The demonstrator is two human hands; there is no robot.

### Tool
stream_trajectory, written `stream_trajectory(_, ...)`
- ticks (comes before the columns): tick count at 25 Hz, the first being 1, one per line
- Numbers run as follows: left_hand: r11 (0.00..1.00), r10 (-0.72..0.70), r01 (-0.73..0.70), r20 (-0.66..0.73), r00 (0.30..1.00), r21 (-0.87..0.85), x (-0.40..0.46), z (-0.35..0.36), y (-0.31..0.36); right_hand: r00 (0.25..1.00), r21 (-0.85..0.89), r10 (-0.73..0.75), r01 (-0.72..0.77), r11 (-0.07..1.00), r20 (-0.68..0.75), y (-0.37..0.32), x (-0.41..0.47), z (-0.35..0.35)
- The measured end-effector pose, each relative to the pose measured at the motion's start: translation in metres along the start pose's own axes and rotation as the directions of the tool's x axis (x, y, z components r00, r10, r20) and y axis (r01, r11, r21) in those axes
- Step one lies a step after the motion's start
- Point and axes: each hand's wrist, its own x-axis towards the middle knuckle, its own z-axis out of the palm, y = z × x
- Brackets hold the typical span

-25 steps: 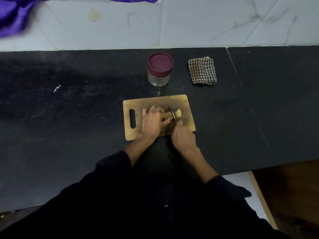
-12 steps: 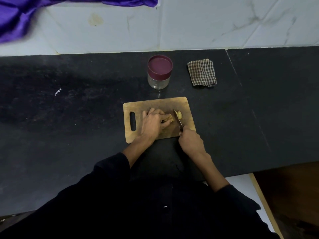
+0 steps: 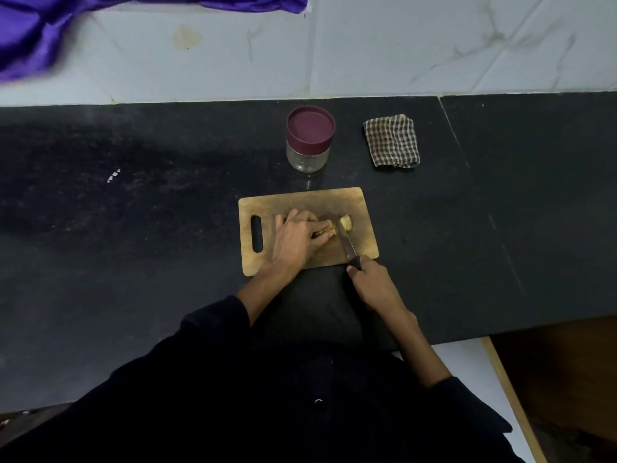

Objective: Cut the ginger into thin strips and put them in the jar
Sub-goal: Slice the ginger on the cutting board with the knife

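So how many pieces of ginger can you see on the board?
2: one piece held down under the left hand, and one cut piece just right of the knife. More may hide under the fingers.

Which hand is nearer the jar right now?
Left. The left hand holds the ginger on the cutting board, just below the jar. The right hand grips the knife off the board's near edge, farther away.

The board (image 3: 300,202) looks like matt, worn wood. The counter (image 3: 133,228) is dark speckled stone with a dull sheen. The jar (image 3: 307,157) is clear and glossy under a smooth maroon lid (image 3: 310,126). The rag (image 3: 391,141) is checked woven cloth; the wall (image 3: 434,45) is glossy marbled tile.
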Motion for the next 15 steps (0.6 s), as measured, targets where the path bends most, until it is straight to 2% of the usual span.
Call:
stream_trajectory(3, 1.0, -0.002, 0.002, 0.005, 1.0, 0.014, 0.0, 0.0, 0.0, 1.0, 0.013, 0.0, 0.0, 1.0, -0.008, 0.005, -0.004, -0.001)
stream_trajectory(9, 1.0, -0.004, 0.004, -0.006, 1.0, 0.014, -0.001, 0.0, 0.001, 0.996, -0.077, -0.064, 0.059, 0.995, -0.058, 0.001, -0.005, 0.001)
stream_trajectory(15, 1.0, -0.003, 0.004, -0.01, 1.0, 0.022, -0.002, -0.001, 0.003, 0.99, -0.11, -0.131, 0.125, 0.986, -0.05, -0.007, -0.007, 0.006)
